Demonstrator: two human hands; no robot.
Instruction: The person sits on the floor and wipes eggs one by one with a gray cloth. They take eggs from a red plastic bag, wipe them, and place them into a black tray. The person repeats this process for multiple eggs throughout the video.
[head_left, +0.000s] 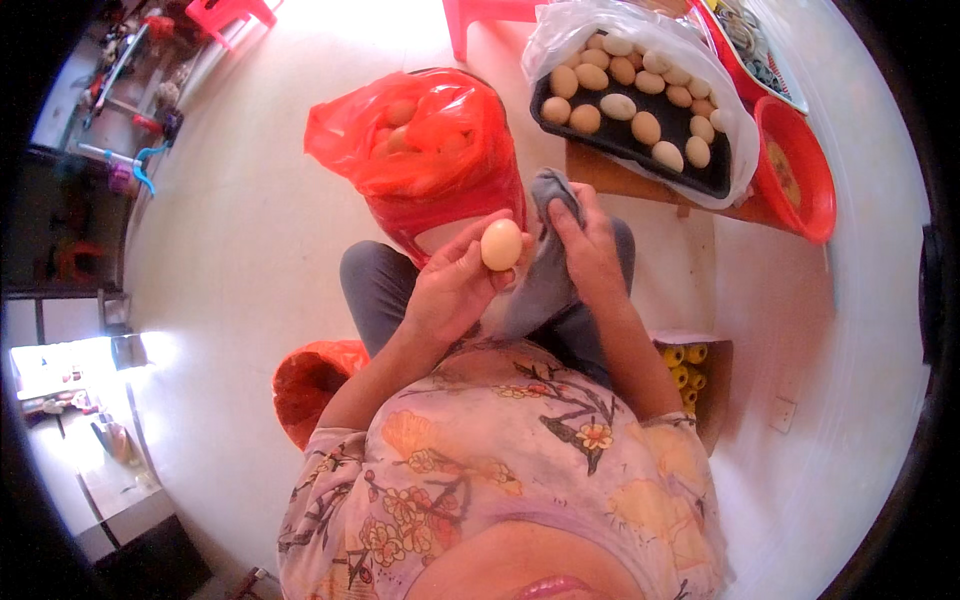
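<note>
A pale egg (501, 245) is held in the fingers of my left hand (450, 289), above my lap. My right hand (592, 244) grips a grey cloth (556, 196), its thumb pressed on the bunched fabric. Just beyond my left hand stands a red bucket (390, 219) lined with a red plastic bag (341, 146), and several eggs (401, 141) show inside the bag. To the far right, a black tray (622, 150) holds many brown and cream eggs (646, 128), with a clear plastic bag (742, 161) around the tray.
The tray rests on a wooden surface (630, 174), beside a red basin (821, 202). Behind me on the left lies an open orange-red bag (311, 386). A box with several yellow spools (679, 375) is at my right. Red plastic stools (480, 19) stand ahead.
</note>
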